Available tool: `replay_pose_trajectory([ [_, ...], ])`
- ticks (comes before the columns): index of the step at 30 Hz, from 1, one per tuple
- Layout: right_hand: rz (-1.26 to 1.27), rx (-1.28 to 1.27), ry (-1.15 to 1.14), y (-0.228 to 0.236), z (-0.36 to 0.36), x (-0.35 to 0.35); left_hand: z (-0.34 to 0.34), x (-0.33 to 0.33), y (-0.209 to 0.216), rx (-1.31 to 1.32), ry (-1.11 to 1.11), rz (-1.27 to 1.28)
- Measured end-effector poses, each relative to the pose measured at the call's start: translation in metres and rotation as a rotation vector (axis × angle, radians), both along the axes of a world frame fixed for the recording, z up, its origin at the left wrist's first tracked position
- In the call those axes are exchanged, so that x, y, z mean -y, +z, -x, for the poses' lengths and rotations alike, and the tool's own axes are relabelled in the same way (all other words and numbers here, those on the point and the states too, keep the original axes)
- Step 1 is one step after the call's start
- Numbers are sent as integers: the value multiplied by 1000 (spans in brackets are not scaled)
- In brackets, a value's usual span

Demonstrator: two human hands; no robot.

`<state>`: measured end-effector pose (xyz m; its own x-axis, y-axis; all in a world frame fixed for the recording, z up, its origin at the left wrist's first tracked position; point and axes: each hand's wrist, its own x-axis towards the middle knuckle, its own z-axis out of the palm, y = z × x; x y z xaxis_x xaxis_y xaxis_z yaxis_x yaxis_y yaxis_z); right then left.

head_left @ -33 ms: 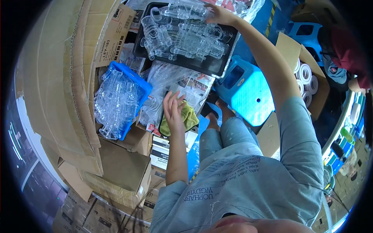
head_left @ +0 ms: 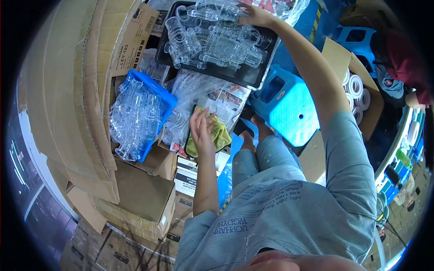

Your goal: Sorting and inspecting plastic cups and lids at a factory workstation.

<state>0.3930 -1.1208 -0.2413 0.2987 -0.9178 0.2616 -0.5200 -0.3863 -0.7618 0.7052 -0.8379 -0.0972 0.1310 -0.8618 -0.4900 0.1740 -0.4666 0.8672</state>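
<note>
- A person in a grey T-shirt (head_left: 294,221) reaches forward with bare hands, the right arm outstretched and the left bent nearer the body.
- The right hand (head_left: 257,16) is at the far right part of a black tray (head_left: 253,83), its fingertips by the end of a clear plastic piece (head_left: 217,13); whether they pinch it, the view cannot tell.
- More clear pieces (head_left: 235,47), some with tubular parts, lie heaped inside the tray.
- The left hand (head_left: 202,132) is over a crumpled green cloth (head_left: 219,136), fingers loosely spread and slightly bent; contact with the cloth cannot be made out.
- Printed paper (head_left: 229,100) and clear plastic wrap (head_left: 186,86) lie between the tray and the cloth.
- To the left of the wrap, a tilted blue bin (head_left: 169,100) holds a pile of similar clear parts (head_left: 141,113).
- A blue stool (head_left: 294,110) stands just right of the tray's near corner, beside an open cardboard box (head_left: 373,105) of white rolls (head_left: 350,86).
- Tall cardboard (head_left: 68,104) rises along the left side.
- At far right, part of another person in a dark red top (head_left: 402,58) shows.
</note>
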Motion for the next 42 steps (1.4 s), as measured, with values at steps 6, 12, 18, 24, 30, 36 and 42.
replay_pose_trajectory([
  [6, -118, -411, -29, 14, -18, 15, -27, -37, 9, 35, 113, -84],
  [12, -240, 142, -586, 96, -44, -68, -40, -57, 32, 63, 126, -93],
  [18, 6, 441, -679, 150, -117, -283, -25, -74, 69, 37, 13, -53],
  [24, -592, 118, -251, 133, -129, -460, 4, -84, 107, -38, -329, 22],
  [30, -869, 226, -643, 111, -113, -592, 57, -88, 141, -133, -686, 188],
  [36, -1089, 195, -1194, 100, -117, -754, 121, -140, 164, -179, -1075, 226],
  [42, -1384, 273, -1731, 69, -177, -948, 147, -229, 146, -317, -1311, 52],
])
